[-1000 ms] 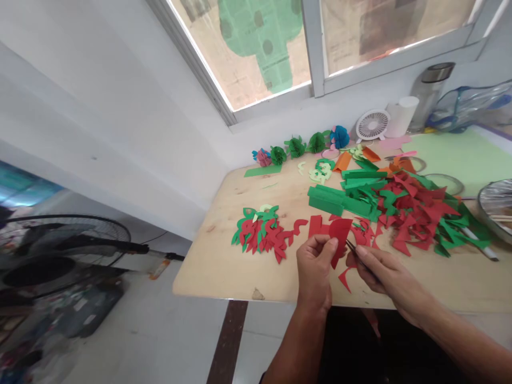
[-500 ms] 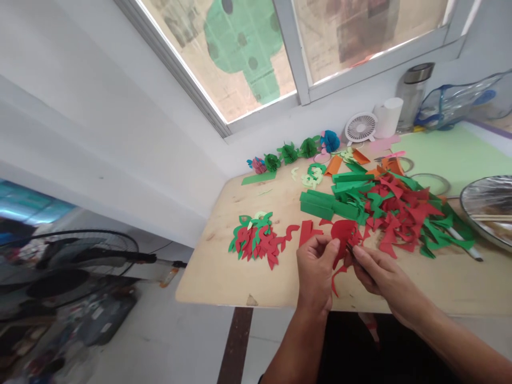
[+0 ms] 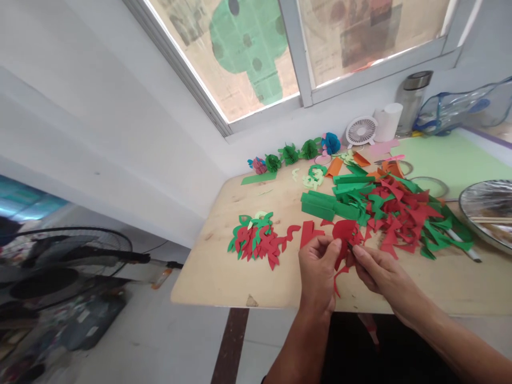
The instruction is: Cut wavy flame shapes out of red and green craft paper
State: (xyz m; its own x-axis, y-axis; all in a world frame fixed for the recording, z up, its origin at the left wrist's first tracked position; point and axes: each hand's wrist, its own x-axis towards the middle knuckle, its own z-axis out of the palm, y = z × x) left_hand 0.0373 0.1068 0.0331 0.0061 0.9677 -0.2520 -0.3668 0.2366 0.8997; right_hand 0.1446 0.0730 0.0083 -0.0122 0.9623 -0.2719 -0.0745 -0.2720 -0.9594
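Note:
My left hand (image 3: 319, 264) is closed on a piece of red paper (image 3: 343, 230), pinching it between thumb and fingers near the table's front edge. Close beside it, my right hand (image 3: 374, 266) is wrapped around small dark scissors (image 3: 351, 247), mostly hidden by the fingers; their tip meets the red paper. A narrow red paper strip (image 3: 338, 280) curls below the hands. Just behind the left hand lies a folded red paper piece (image 3: 308, 233). To the left sits a pile of cut red and green leaf-like paper shapes (image 3: 258, 240).
Red and green paper scraps (image 3: 404, 213) are heaped on the right, beside folded green paper (image 3: 318, 204). Paper flowers (image 3: 290, 153), a small white fan (image 3: 361, 131) and a bottle (image 3: 414, 101) line the wall. A covered bowl (image 3: 490, 213) stands at the right edge.
The camera view has shifted slightly. Both hands stay almost in place, still holding the red paper and the scissors.

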